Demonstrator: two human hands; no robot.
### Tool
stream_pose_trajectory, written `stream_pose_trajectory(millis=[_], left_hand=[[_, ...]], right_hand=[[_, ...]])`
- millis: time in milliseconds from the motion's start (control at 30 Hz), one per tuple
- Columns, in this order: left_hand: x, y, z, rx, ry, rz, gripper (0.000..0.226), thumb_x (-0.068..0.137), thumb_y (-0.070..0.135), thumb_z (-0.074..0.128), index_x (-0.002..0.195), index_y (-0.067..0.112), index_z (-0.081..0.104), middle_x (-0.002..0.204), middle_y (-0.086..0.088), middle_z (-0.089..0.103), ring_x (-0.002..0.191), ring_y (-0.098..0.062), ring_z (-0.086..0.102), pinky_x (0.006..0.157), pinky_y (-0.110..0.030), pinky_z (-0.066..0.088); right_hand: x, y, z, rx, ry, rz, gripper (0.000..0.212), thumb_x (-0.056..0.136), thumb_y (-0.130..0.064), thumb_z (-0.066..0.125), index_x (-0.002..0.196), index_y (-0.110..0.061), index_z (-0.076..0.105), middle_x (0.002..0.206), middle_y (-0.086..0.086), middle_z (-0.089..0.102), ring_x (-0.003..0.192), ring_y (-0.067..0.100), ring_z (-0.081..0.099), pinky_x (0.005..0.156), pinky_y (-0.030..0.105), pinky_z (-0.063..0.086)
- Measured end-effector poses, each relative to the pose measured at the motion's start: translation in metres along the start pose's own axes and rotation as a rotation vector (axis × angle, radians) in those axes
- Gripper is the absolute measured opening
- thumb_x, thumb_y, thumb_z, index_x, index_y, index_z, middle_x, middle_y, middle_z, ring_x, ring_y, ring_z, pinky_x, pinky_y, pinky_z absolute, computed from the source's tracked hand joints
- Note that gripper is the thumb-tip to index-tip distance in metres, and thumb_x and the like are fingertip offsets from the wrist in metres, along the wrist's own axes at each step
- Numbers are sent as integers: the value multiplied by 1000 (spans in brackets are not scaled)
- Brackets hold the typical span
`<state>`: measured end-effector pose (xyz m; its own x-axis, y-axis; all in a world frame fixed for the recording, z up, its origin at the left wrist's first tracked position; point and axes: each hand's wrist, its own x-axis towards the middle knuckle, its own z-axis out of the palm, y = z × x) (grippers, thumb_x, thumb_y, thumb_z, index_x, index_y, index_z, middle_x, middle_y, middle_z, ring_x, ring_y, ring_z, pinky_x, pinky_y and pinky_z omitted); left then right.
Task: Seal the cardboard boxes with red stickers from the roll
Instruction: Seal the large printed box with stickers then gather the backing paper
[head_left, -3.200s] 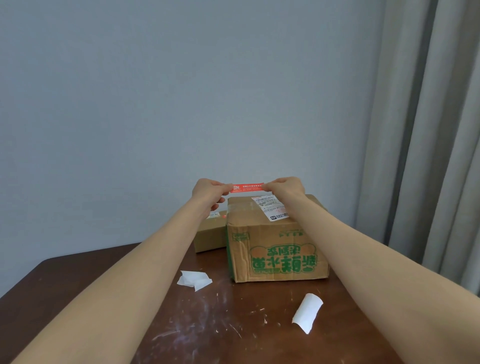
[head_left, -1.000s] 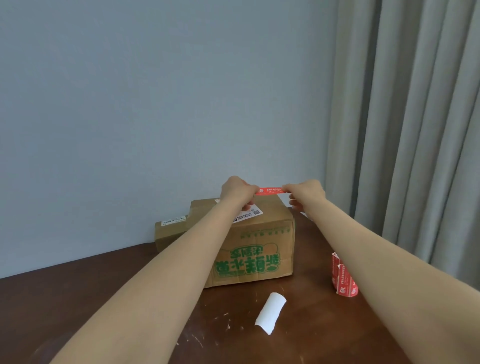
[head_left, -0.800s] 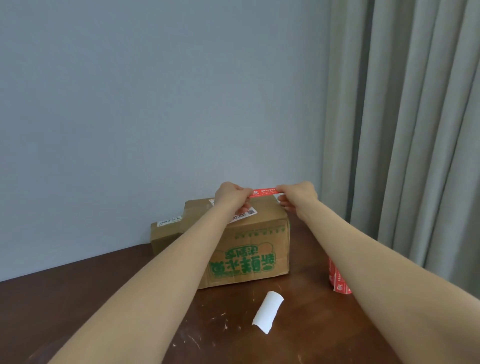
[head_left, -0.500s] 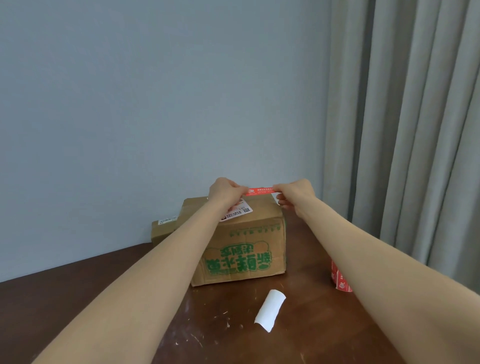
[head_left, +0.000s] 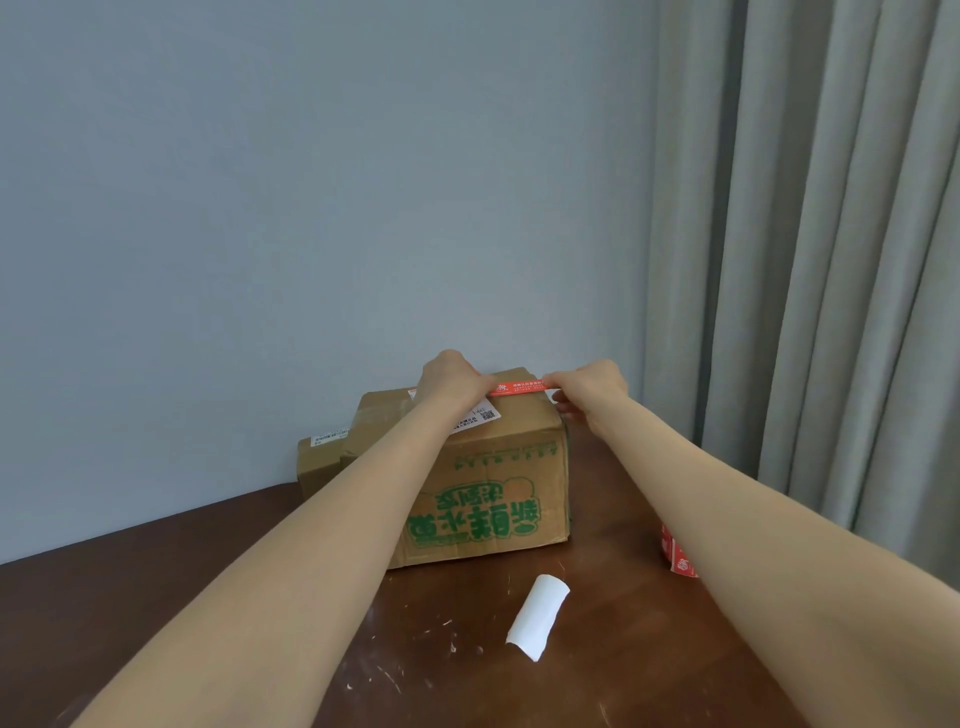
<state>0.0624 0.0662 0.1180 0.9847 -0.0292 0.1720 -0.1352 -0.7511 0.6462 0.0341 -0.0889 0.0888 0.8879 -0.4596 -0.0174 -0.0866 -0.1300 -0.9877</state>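
Now | left hand (head_left: 451, 382), right hand (head_left: 593, 383) pinch red sticker (head_left: 522, 388) ends | at box (head_left: 498, 467) top edge

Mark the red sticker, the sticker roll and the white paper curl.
red sticker (head_left: 521, 387): head view, middle of the strip's printed face.
sticker roll (head_left: 677, 557): head view, its visible red side.
white paper curl (head_left: 538, 616): head view, middle of its upper surface.
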Motion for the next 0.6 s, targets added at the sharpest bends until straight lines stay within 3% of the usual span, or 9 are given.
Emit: stream_pose_trajectory(millis=[467,600], left_hand=[[3,-1,0,-10,-17,-17,29,86,31,62,100,6,69,66,-3,60,55,-12,54,52,-22,39],[3,1,-2,-36,-33,-29,25,87,30,64,92,6,66,64,-4,57,50,-13,50,49,-22,37]], right_hand=[[0,2,3,-5,6,3,18,81,-14,72,69,-4,61,63,9,60,49,19,53,53,30,47],[0,1,3,17,2,4,18,80,-10,70,65,-5,59,61,9,58,50,20,52,56,32,47]])
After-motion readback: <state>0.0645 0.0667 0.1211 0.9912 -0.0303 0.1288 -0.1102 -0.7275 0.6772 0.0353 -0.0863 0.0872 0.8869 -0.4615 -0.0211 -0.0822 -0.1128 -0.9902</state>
